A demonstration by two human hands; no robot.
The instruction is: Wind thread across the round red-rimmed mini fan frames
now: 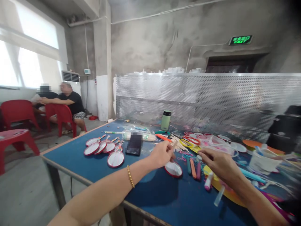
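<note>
My left hand [162, 154] is closed in a pinch around a thin wooden stick [174, 145], whose upper end pokes out above the fingers. Just below it is a round white disc with a red rim [173, 169]; the fingers hide whether stick and disc are joined. My right hand [217, 160] hovers over the craft supplies, thumb and fingertips pressed together; what they hold, if anything, is too small to make out. Beneath and beside it lie teal, orange and purple bars [193, 168], small coloured strings [185, 156] and a white-and-pink glue or marker tube [208, 181].
Similar red-rimmed discs on sticks [115, 159] lie to the left, near a dark phone [134, 144]. A green bottle [166, 120] stands by the perforated metal screen [145, 94]. Scissors [187, 143] and a white tub [263, 161] are right. Two people sit on red chairs [64, 117].
</note>
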